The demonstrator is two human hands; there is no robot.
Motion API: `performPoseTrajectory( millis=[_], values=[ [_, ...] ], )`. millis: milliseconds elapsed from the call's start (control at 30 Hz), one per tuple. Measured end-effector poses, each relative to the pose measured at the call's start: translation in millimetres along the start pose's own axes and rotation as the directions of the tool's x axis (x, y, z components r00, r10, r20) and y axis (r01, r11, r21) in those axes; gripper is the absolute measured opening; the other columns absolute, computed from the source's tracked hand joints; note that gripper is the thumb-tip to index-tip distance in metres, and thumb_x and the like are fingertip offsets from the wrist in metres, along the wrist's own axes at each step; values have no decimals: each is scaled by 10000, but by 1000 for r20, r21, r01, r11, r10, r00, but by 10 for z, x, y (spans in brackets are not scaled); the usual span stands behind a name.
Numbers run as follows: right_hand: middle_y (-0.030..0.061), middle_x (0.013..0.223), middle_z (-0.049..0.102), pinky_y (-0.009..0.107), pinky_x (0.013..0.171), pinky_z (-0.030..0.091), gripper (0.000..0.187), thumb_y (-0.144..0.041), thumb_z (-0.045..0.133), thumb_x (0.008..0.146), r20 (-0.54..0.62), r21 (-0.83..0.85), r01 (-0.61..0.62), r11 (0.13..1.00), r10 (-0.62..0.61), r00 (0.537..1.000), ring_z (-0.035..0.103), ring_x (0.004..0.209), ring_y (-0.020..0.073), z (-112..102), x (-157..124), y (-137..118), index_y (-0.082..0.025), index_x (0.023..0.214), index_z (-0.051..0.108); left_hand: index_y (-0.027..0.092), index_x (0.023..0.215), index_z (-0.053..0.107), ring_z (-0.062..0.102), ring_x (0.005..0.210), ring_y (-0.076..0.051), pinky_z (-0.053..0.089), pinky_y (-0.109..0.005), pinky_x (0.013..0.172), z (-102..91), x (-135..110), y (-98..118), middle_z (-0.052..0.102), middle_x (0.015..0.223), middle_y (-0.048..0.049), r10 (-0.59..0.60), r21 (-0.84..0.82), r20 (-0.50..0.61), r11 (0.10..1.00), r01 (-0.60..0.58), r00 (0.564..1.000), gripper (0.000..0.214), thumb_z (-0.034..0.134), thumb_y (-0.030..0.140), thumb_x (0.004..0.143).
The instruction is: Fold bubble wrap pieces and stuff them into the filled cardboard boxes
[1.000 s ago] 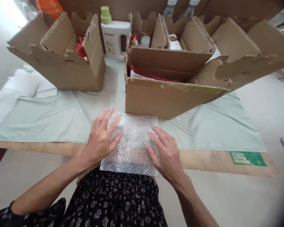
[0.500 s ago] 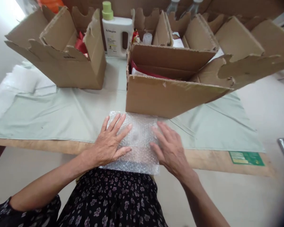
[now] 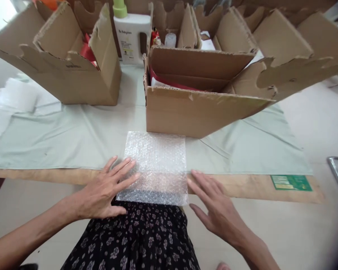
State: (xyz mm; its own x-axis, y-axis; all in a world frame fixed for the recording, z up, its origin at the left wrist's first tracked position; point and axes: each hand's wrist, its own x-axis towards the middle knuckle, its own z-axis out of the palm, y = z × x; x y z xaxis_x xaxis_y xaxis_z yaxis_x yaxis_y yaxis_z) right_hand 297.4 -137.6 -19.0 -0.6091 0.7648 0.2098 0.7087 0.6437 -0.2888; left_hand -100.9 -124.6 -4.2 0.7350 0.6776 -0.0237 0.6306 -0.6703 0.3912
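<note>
Left hand [image 3: 101, 195] on bubble wrap [image 3: 157, 161], green cloth [image 3: 79, 138], wooden table edge [image 3: 249, 187], pale floor [image 3: 278, 232]

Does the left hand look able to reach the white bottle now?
Probably yes, with a stretch: the left hand grips nothing, and the gap between left box and right box leads to the white bottle.

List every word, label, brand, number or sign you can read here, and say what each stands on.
"Babycare": on the white bottle, slightly blurred; the short mark before it is unclear.
Smaller print on the bottle: too small to read.
Dark mark on the left box: too blurred to read.
Lines on the green label: too blurred to read.
</note>
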Motion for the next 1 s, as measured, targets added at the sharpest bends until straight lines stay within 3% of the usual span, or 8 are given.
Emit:
performPoseTrajectory(
  millis=[133,300,433,567,700,833,900,1000],
  values=[
    [125,1474,651,532,1042,526,484,-53,501,890,-41,108,71,992,-66,997,574,1413,310,153,290,-101,-232,1289,707,243,1551,480,404,1554,-349,199,-668,1289,89,-40,-70,483,1636,-149,-13,-9,-70,1000,12,997,674,683,170,913],
    [26,1098,814,393,869,601,283,-196,541,1020,-152,400,-32,916,100,983,764,1014,217,-13,455,-86,-277,1209,736,243,1154,741,745,1152,-249,451,-537,1173,-96,76,36,816,1165,-67,-102,-331,-258,944,12,961,239,574,189,992],
    [25,870,762,359,733,569,199,-330,562,1030,-183,357,-242,902,321,929,705,795,207,10,582,-61,-252,955,729,212,837,725,700,726,-182,554,-310,689,-310,273,100,762,796,-16,-482,-515,-121,778,360,868,273,551,349,996],
    [96,1054,746,463,889,519,254,-395,586,1004,-310,150,-341,928,372,875,658,1085,302,285,782,18,-232,821,652,219,676,569,528,564,-138,399,-265,552,-237,518,-3,572,594,32,-657,-449,-107,702,554,746,330,543,410,944],
    [128,1295,693,527,975,478,218,-428,578,999,-325,60,-424,904,419,848,582,1271,355,437,817,82,-227,1006,662,229,721,561,529,583,-153,376,-281,587,-96,642,-88,573,622,25,-685,-299,-131,716,631,716,249,570,379,919],
    [184,1415,629,560,1010,474,579,-563,549,990,-277,70,-469,880,469,839,561,1303,379,407,777,156,-203,1443,532,211,1201,624,662,814,-236,468,-320,680,-112,662,-99,697,930,-51,-722,-212,-177,691,691,669,354,636,400,902],
    [197,1441,609,581,1026,465,601,-588,540,989,-273,63,-491,869,488,829,543,1321,392,402,811,190,-199,1447,540,202,1268,597,677,873,-253,493,-329,691,-138,687,-108,695,1027,-75,-743,-163,-167,669,725,648,444,657,432,894],
    [196,1417,624,600,1031,455,404,-514,559,994,-287,59,-490,870,485,826,533,1334,400,409,919,188,-196,1220,664,201,998,651,657,812,-225,511,-331,687,-140,747,-106,670,997,-71,-744,-152,-120,668,728,658,214,623,395,911]
  ],
)
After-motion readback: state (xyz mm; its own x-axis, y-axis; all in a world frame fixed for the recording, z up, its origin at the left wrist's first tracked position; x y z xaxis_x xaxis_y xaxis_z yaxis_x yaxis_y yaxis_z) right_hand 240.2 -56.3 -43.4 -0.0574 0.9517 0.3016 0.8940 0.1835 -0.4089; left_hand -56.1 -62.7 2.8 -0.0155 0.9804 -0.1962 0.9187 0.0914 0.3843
